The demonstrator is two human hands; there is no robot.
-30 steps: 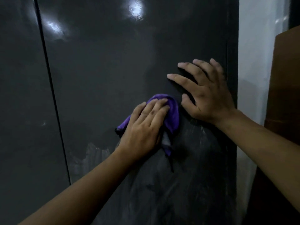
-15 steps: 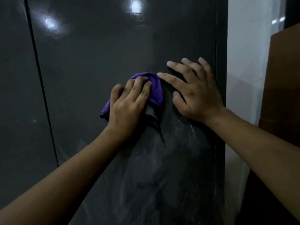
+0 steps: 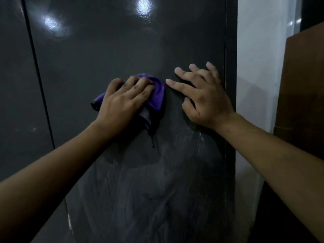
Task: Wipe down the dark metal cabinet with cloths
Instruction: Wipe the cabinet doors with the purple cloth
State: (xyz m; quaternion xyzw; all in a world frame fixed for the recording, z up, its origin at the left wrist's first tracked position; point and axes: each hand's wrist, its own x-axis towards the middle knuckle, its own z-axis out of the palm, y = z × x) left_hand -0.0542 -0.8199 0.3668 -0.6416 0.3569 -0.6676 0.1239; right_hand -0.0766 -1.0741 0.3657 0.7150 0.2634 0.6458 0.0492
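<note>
The dark grey metal cabinet [image 3: 122, 41] fills most of the head view, its door glossy up high and streaked with pale smears lower down. My left hand [image 3: 122, 100] presses a crumpled purple cloth [image 3: 157, 95] flat against the door at mid height. The cloth sticks out past my fingers on the right and at the lower left, with a dark thread hanging below. My right hand [image 3: 205, 100] lies flat on the door just right of the cloth, fingers spread, holding nothing.
A vertical seam [image 3: 40, 95] separates this door from the panel on the left. The cabinet's right edge [image 3: 230, 85] meets a white wall [image 3: 254, 67]. A brown board or box [image 3: 303, 88] stands at the far right.
My left hand has slid the purple cloth up the door and slightly left, close to my right fingertips. My right hand has stayed planted on the door.
</note>
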